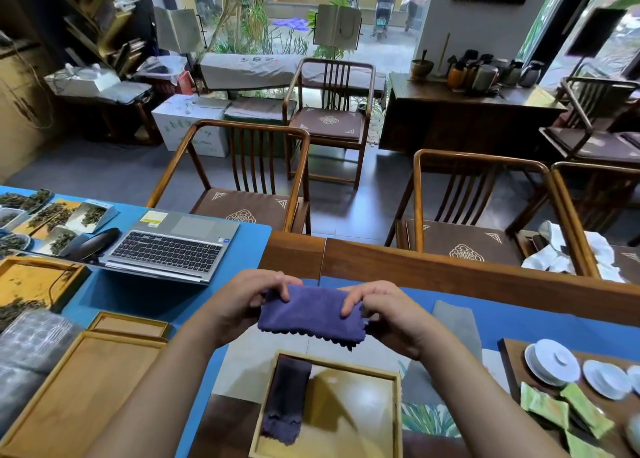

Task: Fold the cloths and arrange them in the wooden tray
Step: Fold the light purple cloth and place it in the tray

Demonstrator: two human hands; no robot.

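Both hands hold a folded purple cloth (311, 314) in the air above the worktop (145, 295), over the far edge of the wooden tray (394, 419). The left hand (242, 305) and right hand (388, 315) each pinch an end of it between thumb and fingers (349, 305). A darker folded cloth (285, 398) lies along the tray's left side.

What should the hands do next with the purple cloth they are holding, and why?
Probably lower the purple cloth into the wooden tray, beside the dark folded cloth. The left hand and right hand hold it, already folded into a neat strip, above the tray, and the tray's right side looks bare.
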